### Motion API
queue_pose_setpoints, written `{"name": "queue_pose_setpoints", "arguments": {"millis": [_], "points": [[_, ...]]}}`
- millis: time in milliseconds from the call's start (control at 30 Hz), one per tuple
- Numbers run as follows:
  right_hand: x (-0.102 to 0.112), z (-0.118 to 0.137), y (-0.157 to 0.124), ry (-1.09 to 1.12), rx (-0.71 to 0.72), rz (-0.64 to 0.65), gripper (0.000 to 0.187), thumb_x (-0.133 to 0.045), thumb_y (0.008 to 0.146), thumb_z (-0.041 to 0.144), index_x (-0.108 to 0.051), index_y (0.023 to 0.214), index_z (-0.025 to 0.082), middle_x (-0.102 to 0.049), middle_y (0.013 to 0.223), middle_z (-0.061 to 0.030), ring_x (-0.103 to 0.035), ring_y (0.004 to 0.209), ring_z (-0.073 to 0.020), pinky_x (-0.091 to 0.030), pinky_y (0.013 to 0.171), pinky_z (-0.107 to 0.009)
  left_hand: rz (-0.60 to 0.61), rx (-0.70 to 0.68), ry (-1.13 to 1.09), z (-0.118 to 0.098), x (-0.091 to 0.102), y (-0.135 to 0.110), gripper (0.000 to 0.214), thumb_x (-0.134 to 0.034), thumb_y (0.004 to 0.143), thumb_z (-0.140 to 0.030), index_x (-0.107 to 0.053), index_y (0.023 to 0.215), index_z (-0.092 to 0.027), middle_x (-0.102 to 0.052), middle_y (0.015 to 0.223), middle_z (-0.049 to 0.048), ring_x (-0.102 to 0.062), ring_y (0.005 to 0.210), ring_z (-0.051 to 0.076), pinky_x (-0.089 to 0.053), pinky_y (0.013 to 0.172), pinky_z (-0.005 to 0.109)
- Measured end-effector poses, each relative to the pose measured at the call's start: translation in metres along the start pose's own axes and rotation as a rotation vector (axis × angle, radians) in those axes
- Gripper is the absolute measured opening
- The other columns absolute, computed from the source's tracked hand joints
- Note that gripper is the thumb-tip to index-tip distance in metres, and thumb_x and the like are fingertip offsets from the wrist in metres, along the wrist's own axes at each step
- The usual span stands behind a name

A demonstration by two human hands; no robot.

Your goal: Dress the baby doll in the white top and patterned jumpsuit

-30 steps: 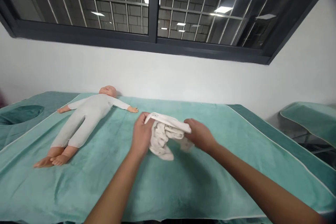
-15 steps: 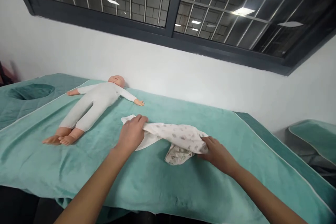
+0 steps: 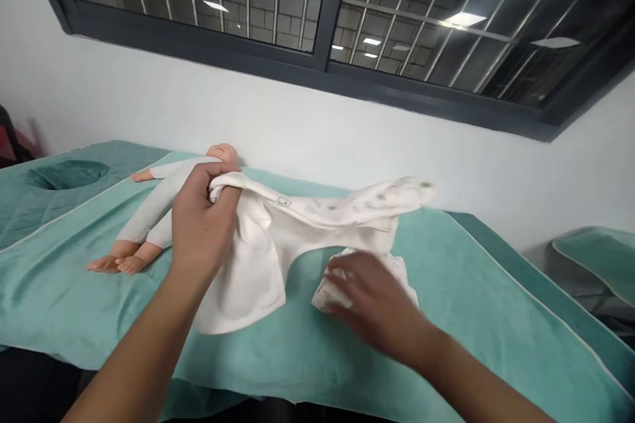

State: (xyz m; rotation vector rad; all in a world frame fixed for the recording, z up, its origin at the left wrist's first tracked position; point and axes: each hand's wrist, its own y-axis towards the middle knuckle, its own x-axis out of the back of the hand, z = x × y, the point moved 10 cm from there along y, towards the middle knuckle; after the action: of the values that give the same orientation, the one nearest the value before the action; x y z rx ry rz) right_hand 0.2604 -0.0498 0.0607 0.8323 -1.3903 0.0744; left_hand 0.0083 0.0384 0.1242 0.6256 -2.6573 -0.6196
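Note:
My left hand (image 3: 206, 225) is closed on one end of a white baby garment (image 3: 258, 271) with small grey prints, lifting that end above the bed. The garment stretches to the right, its far end blurred. My right hand (image 3: 374, 301), smeared by motion, hovers with fingers apart over a crumpled printed piece of white cloth (image 3: 404, 274); whether it touches this piece is unclear. I cannot tell if that piece belongs to the same garment. Behind my left hand lies a baby doll (image 3: 159, 208) on its back in a white suit, partly hidden.
A green sheet (image 3: 476, 330) covers the bed, which stands against a white wall (image 3: 297, 139). At the left end is a green padded part with a round hollow (image 3: 67, 174). A barred window (image 3: 322, 13) is above, and another green surface (image 3: 600, 258) is at the right.
My left hand has moved left and up, raising and spreading the garment. My right hand has let go of the garment's right end and shifted left over the crumpled piece.

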Motion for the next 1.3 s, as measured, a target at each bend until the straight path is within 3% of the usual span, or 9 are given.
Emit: {"name": "queue_pose_setpoints", "arguments": {"millis": [67, 200, 367, 467, 533, 667, 800, 1000, 1300], "points": [[-0.063, 0.017, -0.014, 0.115, 0.072, 0.277, 0.045, -0.064, 0.085, 0.035, -0.055, 0.129, 0.03, -0.061, 0.127, -0.0075, -0.054, 0.118, -0.0294, -0.036, 0.107, -0.052, 0.013, -0.014, 0.049, 0.004, 0.001, -0.002, 0.017, -0.054, 0.083, -0.028, -0.064, 0.096, -0.024, -0.067, 0.091, -0.0036, -0.059, 0.084, 0.017, -0.046, 0.074, 0.026], [-0.114, -0.052, -0.052, 0.076, -0.168, 0.416, 0.039, -0.056, 0.085, 0.016, -0.061, 0.122, 0.027, -0.063, 0.125, -0.0074, -0.055, 0.117, -0.0268, -0.039, 0.102, -0.047, 0.149, 0.004, 0.226, 0.024, -0.008, -0.003, 0.021, -0.054, 0.079, -0.029, -0.064, 0.098, -0.026, -0.067, 0.08, -0.0031, -0.059, 0.073, 0.018, -0.042, 0.064, 0.027], [-0.082, -0.194, -0.119, -0.206, -0.538, 0.501, 0.033, -0.049, 0.086, 0.019, -0.066, 0.115, 0.021, -0.064, 0.123, -0.0157, -0.058, 0.115, -0.0331, -0.04, 0.096, -0.051, 0.298, 0.036, 0.379, 0.042, -0.016, 0.002, 0.027, -0.053, 0.078, -0.035, -0.065, 0.101, -0.027, -0.067, 0.075, -0.0011, -0.06, 0.071, 0.022, -0.038, 0.06, 0.027], [-0.057, -0.234, -0.143, -0.29, -0.773, 0.644, 0.033, -0.056, 0.081, 0.027, -0.067, 0.111, 0.02, -0.065, 0.118, -0.0211, -0.06, 0.109, -0.0418, -0.045, 0.084, -0.057, 0.419, 0.007, 0.379, 0.04, -0.029, 0.001, 0.027, -0.051, 0.079, -0.036, -0.068, 0.099, -0.028, -0.069, 0.076, -0.0012, -0.061, 0.069, 0.021, -0.038, 0.06, 0.027], [-0.046, -0.21, -0.12, -0.261, -0.772, 0.616, 0.04, -0.065, 0.074, 0.031, -0.065, 0.112, 0.019, -0.063, 0.119, -0.0213, -0.058, 0.111, -0.0446, -0.044, 0.086, -0.06, 0.501, -0.049, 0.341, 0.029, -0.042, -0.004, 0.028, -0.049, 0.08, -0.035, -0.069, 0.098, -0.027, -0.071, 0.082, -0.0012, -0.062, 0.073, 0.02, -0.04, 0.063, 0.027], [-0.035, -0.063, -0.005, 0.302, -0.396, 0.256, 0.056, -0.062, 0.084, 0.042, -0.045, 0.136, 0.031, -0.054, 0.137, -0.0067, -0.056, 0.12, -0.028, -0.046, 0.099, -0.044, 0.595, -0.163, 0.288, -0.007, -0.06, -0.024, 0.025, -0.048, 0.08, -0.031, -0.069, 0.094, -0.027, -0.071, 0.084, -0.0013, -0.063, 0.076, 0.021, -0.042, 0.066, 0.028], [-0.013, 0.013, 0.074, 0.466, -0.293, -0.074, 0.04, -0.055, 0.088, 0.03, -0.05, 0.128, 0.029, -0.061, 0.125, -0.0037, -0.058, 0.111, -0.0232, -0.046, 0.096, -0.037, 0.516, -0.362, 0.332, -0.051, -0.045, -0.037, 0.026, -0.047, 0.081, -0.026, -0.067, 0.097, -0.03, -0.069, 0.09, -0.0014, -0.061, 0.082, 0.021, -0.04, 0.067, 0.027], [0.01, -0.047, 0.074, 0.267, -0.467, -0.325, 0.035, -0.041, 0.075, 0.011, -0.063, 0.098, 0.024, -0.069, 0.099, -0.0034, -0.061, 0.09, -0.0229, -0.046, 0.081, -0.034, 0.056, -0.392, 0.789, -0.056, 0.024, -0.015, 0.026, -0.043, 0.083, -0.023, -0.063, 0.099, -0.024, -0.061, 0.103, 0.0054, -0.057, 0.082, 0.022, -0.036, 0.062, 0.027], [0.053, -0.104, 0.009, 0.267, -0.73, -0.223, 0.024, -0.05, 0.074, 0.02, -0.069, 0.088, 0.026, -0.072, 0.089, -0.0011, -0.064, 0.078, -0.0218, -0.048, 0.066, -0.029, 0.288, -0.273, 0.987, -0.001, 0.003, -0.008, 0.028, -0.042, 0.078, -0.016, -0.062, 0.096, -0.021, -0.063, 0.09, 0.0081, -0.058, 0.069, 0.021, -0.034, 0.056, 0.028]]}}
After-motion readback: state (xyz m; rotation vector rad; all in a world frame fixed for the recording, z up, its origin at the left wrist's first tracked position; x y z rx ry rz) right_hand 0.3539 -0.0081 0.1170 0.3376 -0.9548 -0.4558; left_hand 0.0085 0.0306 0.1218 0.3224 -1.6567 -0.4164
